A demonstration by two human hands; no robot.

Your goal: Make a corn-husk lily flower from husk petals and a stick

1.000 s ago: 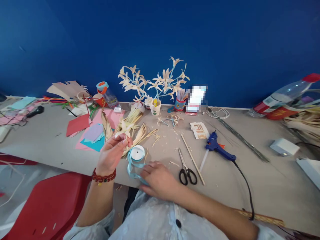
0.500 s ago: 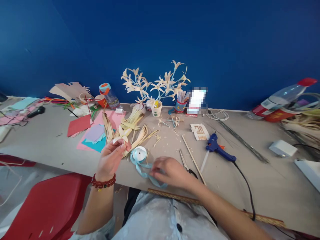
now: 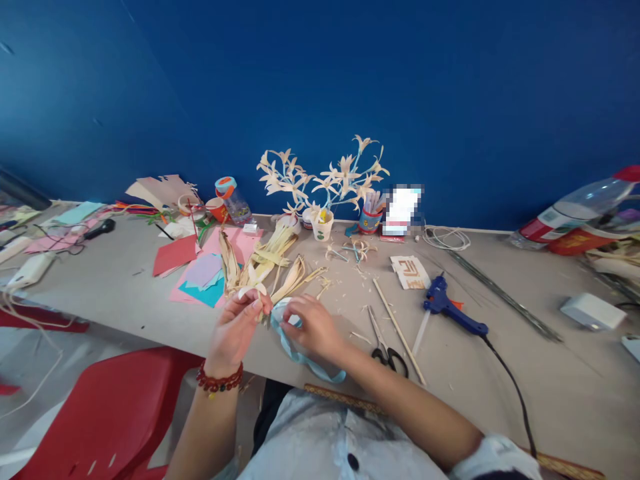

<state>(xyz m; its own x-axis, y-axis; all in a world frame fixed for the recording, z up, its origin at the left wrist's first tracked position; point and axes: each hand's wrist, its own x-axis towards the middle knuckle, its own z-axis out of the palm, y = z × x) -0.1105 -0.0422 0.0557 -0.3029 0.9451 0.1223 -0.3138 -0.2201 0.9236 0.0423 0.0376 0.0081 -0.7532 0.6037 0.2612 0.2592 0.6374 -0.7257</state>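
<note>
My left hand (image 3: 239, 328) is pinched closed on a small pale flower (image 3: 250, 291) near the table's front edge. Close to its right, my right hand (image 3: 311, 325) has its fingers curled together over the roll of light blue ribbon (image 3: 315, 369); what its fingertips grip is hidden. A loop of the ribbon trails toward me. Dried corn husks (image 3: 273, 257) lie just beyond both hands. Black-handled scissors (image 3: 384, 347) and a thin wooden stick (image 3: 397, 327) rest to the right.
Pale flowers stand in a paper cup (image 3: 323, 228) at the back. A blue glue gun (image 3: 455, 307) with its cord lies on the right, near metal wires (image 3: 505, 293) and a bottle (image 3: 560, 217). Coloured paper (image 3: 175, 255) is on the left, above a red chair (image 3: 110, 407).
My right hand has moved left and away from me, over the ribbon roll and nearer my left hand. The view has shifted, so the table items appear farther right and slightly lower.
</note>
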